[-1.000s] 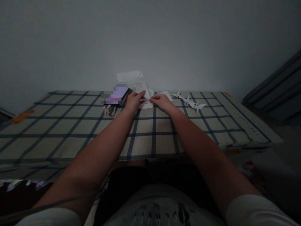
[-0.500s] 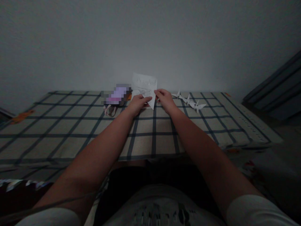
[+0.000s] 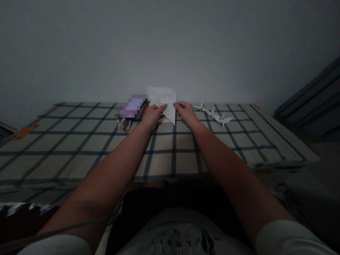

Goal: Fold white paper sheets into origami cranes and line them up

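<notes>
A printed white sheet of paper (image 3: 162,94), partly folded, is held between my two hands near the wall side of the table. Its lower corner comes to a point. My left hand (image 3: 153,116) grips the left side, thumb lying over the paper and the other fingers mostly hidden. On the right edge, my right hand (image 3: 184,110) pinches the sheet between thumb and fingers. To the right of that hand lie several folded white paper cranes (image 3: 218,117) in a row.
Left of the paper, a phone with a blurred purple screen (image 3: 132,108) is propped up, a pale strap (image 3: 124,124) at its base. A checked tablecloth (image 3: 170,159) covers the table, which meets a grey wall (image 3: 170,46). Dark ridged panels (image 3: 316,99) stand at the right.
The upper part of the paper has tipped lower and shifted slightly left. My left thumb has moved up and left across it. My right hand has barely moved.
</notes>
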`<state>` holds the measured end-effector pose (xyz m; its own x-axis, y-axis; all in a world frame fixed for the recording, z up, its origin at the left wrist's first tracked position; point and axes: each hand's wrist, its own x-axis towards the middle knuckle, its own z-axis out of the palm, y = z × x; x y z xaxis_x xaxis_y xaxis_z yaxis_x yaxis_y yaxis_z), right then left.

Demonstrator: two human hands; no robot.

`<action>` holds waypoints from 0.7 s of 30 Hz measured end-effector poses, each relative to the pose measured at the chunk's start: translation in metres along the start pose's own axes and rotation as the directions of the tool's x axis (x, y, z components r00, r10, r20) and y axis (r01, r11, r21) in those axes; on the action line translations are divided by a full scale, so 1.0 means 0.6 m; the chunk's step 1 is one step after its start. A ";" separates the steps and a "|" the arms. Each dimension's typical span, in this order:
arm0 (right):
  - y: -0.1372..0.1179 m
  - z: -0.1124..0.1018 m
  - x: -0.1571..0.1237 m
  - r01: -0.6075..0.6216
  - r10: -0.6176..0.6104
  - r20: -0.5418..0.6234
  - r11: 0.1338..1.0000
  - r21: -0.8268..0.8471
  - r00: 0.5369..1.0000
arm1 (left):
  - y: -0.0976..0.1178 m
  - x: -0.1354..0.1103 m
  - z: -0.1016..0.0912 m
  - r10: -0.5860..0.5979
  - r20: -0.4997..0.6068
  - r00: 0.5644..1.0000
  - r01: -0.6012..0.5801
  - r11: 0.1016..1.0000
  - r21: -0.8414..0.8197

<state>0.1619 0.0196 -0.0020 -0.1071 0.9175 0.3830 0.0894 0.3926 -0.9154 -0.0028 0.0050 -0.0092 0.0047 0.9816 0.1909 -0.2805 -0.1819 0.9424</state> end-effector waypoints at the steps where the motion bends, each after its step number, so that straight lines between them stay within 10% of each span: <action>1: 0.000 0.000 0.000 0.000 0.000 0.000 1.000 -0.005 1.000 | -0.001 0.001 0.000 0.000 0.002 1.000 0.000 1.000 -0.001; 21: 0.003 0.000 0.001 -0.021 0.017 -0.052 0.996 -0.083 0.999 | -0.004 0.001 -0.001 0.005 -0.027 1.000 -0.004 1.000 0.025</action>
<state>0.1619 0.0209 -0.0035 -0.0543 0.9262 0.3732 0.1732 0.3768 -0.9100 -0.0025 0.0060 -0.0118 -0.0222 0.9819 0.1881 -0.2566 -0.1874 0.9482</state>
